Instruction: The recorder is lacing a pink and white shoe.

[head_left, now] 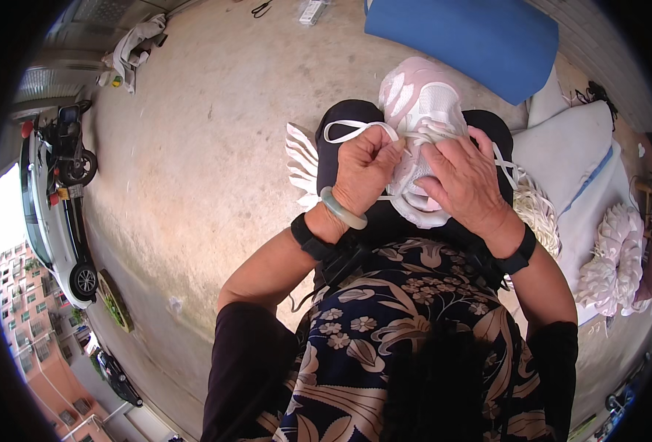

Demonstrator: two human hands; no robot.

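Note:
A pink and white sneaker (422, 92) rests on my lap between my knees, its toe pointing away from me. My left hand (370, 163) is at the left side of its lacing, thumb and forefinger pinching a flat white shoelace (344, 138) that loops out to the left. Across the tongue and the right side of the sneaker lies my right hand (464, 177), its fingers curled over the upper and the thumb near the shoe's opening. A loose lace end hangs past the right hand's fingers. What the right fingertips grip is partly hidden.
White lace bundles (538, 210) lie right of my knee, near pale sheeting (584, 140) and a pile of pinkish-white shoes (612, 254). Fanned white strips (302, 166) are at left. Ahead is a blue object (462, 44); farther off are scissors (261, 9), a motorcycle (72, 151) and a white car (42, 221).

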